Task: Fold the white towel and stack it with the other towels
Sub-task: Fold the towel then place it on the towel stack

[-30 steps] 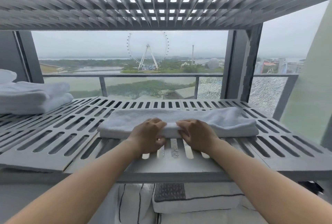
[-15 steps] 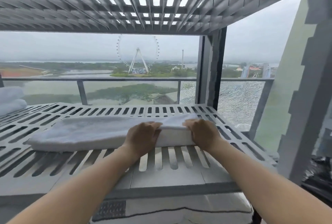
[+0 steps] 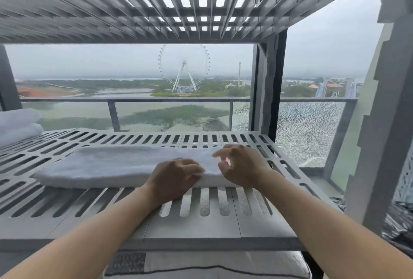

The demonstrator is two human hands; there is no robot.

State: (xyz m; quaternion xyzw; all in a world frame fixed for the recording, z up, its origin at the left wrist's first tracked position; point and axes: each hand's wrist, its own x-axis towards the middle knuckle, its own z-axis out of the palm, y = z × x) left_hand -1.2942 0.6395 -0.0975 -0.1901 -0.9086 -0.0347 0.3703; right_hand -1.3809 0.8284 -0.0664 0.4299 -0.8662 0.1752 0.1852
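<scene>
Your white towel (image 3: 107, 164) lies on the slatted shelf (image 3: 223, 229) as a long, narrow band several layers thick, running from the left-middle of the shelf to its right part, so the lengthwise folding looks done. As a strip it is much longer than the folded pieces it has to join, so by my reading you have at least one crosswise fold left before it is stack-sized. Your left hand (image 3: 176, 178) grips the near edge of the band right of its middle, fingers curled over the top of the cloth. Your right hand (image 3: 241, 167) hovers over the right end with fingers loosely bent and apart, holding nothing that I can see; it looks placed to take that end and bring it across. The other towels (image 3: 17, 124) sit stacked at the far left edge of the same shelf, well apart from this one, so the carry and stacking are not yet done.
</scene>
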